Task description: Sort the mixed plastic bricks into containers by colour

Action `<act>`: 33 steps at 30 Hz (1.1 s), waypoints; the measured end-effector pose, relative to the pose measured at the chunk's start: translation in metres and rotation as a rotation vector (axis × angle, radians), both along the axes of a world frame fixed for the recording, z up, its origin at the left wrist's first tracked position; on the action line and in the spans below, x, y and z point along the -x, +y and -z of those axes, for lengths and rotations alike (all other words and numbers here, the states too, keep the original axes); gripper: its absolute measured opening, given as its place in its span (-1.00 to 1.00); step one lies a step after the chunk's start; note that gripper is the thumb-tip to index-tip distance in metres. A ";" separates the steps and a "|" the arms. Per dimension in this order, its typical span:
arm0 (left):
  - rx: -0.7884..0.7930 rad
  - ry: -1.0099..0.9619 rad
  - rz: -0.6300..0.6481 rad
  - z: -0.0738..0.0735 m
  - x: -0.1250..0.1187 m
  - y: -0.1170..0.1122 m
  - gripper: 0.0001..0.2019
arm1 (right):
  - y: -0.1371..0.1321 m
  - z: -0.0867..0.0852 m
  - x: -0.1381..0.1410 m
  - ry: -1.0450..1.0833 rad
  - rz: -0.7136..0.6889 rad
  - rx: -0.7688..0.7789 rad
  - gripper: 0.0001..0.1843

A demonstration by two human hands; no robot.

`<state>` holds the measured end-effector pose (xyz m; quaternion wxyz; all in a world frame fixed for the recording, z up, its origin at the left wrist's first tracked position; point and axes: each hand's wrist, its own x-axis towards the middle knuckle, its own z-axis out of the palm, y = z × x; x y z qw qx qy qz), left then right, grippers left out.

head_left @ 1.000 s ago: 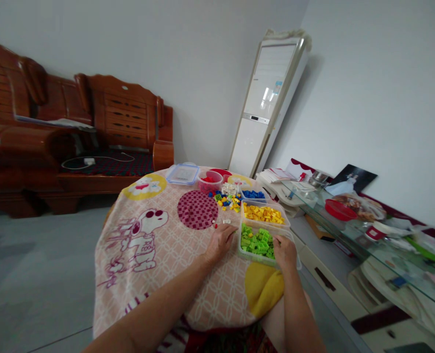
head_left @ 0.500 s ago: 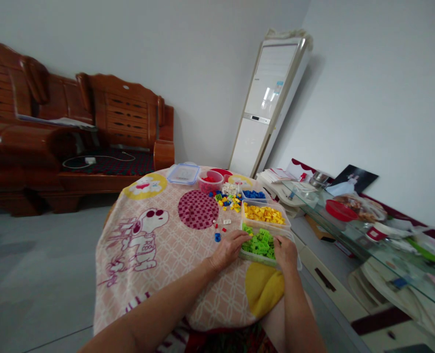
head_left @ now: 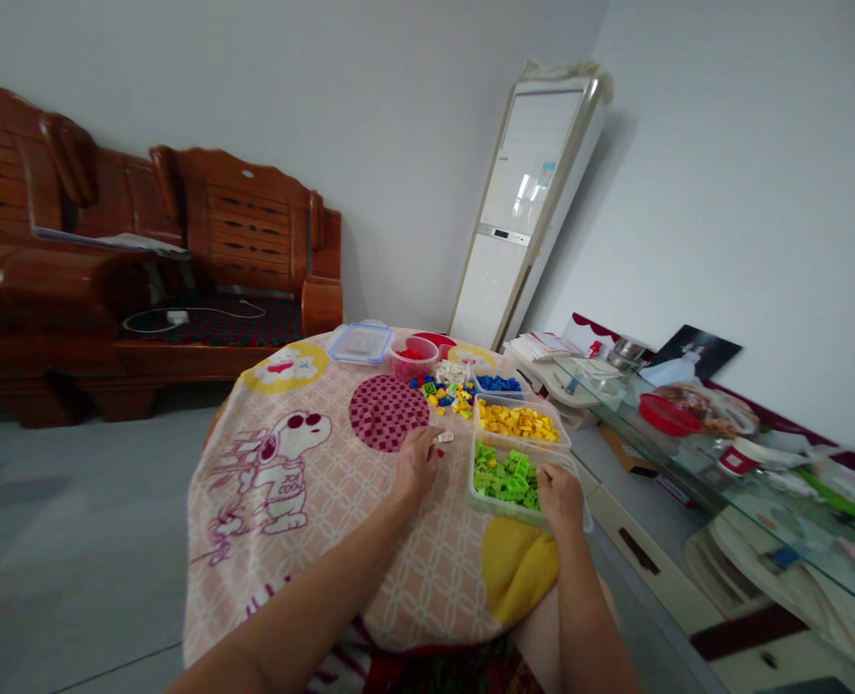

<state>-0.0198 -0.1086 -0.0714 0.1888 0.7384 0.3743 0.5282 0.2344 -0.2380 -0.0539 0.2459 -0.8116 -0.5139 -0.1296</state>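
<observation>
My left hand [head_left: 418, 461] is over the cloth, its fingers stretched toward a small white brick [head_left: 445, 438]. A tiny red piece [head_left: 440, 453] lies beside the fingertips. The spot where a blue brick lay is covered by this hand. My right hand [head_left: 561, 495] is at the right side of a clear plastic box of green bricks [head_left: 508, 476], fingers pinched together over them; what is between the fingertips is too small to make out. Behind it stands a box of yellow bricks [head_left: 520, 422].
A heap of mixed bricks [head_left: 450, 395] lies farther back, near a box of blue bricks [head_left: 499, 384], white bricks [head_left: 453, 371] and a round tub of red bricks [head_left: 414, 359]. A clear lid [head_left: 360, 342] rests at the back left. On the right is a cluttered glass-topped cabinet [head_left: 694, 472].
My left hand has moved left and away from the green bricks to the loose pieces on the cloth. My right hand has stayed almost in place at the green box.
</observation>
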 end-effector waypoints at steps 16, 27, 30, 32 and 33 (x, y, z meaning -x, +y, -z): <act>0.230 0.201 -0.109 -0.008 0.011 0.003 -0.77 | -0.001 -0.003 0.003 0.009 0.006 0.002 -0.63; 0.284 0.369 0.087 -0.009 0.023 0.003 -0.80 | -0.001 -0.002 0.003 0.000 -0.004 -0.015 -0.65; 0.305 0.384 0.057 -0.011 0.023 0.007 -0.81 | -0.002 -0.003 0.003 -0.002 -0.003 -0.012 -0.65; 0.303 0.380 0.019 -0.016 0.016 0.011 -0.84 | -0.001 -0.004 0.003 0.004 -0.003 -0.012 -0.65; 0.295 0.377 0.013 -0.021 0.010 0.014 -0.85 | -0.001 -0.004 0.003 0.008 -0.005 -0.013 -0.65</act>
